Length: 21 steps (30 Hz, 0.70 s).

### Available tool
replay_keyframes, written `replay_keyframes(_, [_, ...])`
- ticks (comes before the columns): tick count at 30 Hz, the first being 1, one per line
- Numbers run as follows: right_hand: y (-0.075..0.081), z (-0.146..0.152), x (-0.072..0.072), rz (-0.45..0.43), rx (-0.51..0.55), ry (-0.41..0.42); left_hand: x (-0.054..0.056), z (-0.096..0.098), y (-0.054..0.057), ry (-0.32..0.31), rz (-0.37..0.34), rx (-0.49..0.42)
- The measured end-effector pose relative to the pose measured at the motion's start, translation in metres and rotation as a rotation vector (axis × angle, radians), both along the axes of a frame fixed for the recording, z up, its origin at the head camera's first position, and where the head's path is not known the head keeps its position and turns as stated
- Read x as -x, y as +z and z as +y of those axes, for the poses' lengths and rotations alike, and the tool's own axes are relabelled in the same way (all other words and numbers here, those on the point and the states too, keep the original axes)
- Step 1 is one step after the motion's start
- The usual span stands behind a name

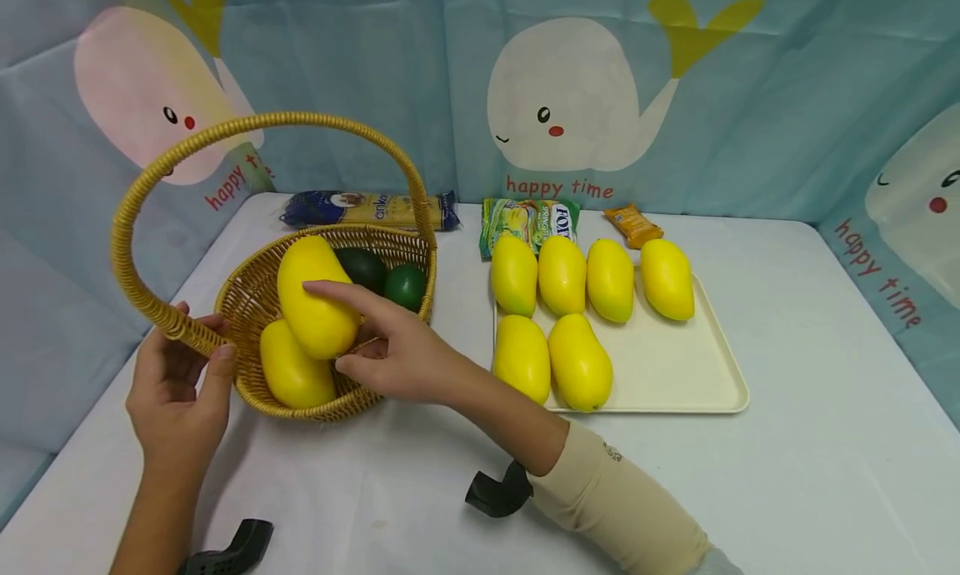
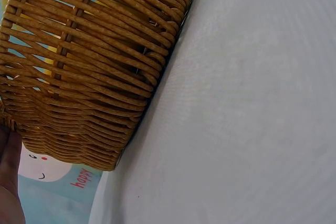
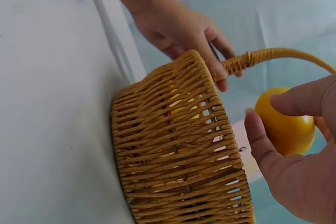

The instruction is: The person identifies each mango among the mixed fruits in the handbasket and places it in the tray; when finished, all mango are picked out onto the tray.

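Observation:
My right hand holds a yellow mango above the wicker basket, fingers on one side and thumb on the other. In the right wrist view the held mango shows beside the basket's rim. My left hand grips the foot of the basket's handle at its left side; the right wrist view shows the thumb in front and fingers behind. Inside the basket lie another mango and two dark green fruits, one very dark and one brighter.
Right of the basket a cream tray carries several mangoes. Behind stand a blue-and-yellow pasta packet, a green candy bag and a small orange packet. The basket's tall handle arches over its opening. A whale-print curtain backs the white table.

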State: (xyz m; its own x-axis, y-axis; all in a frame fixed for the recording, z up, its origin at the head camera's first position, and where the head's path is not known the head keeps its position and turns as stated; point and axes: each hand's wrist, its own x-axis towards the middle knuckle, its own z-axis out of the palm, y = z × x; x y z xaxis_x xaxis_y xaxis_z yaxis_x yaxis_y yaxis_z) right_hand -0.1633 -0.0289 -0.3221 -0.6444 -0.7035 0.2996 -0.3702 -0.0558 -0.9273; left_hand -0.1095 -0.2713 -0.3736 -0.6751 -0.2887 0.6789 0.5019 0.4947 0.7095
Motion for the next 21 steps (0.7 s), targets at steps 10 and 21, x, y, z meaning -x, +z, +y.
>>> replay_keyframes(10, [-0.002, 0.013, -0.007, -0.032, 0.007, 0.008, -0.002, 0.003, 0.003, 0.006, -0.001, -0.001])
replay_keyframes(21, [-0.004, 0.035, -0.017, -0.057, 0.050, 0.024, -0.001, 0.002, 0.001, -0.009, 0.010, 0.004])
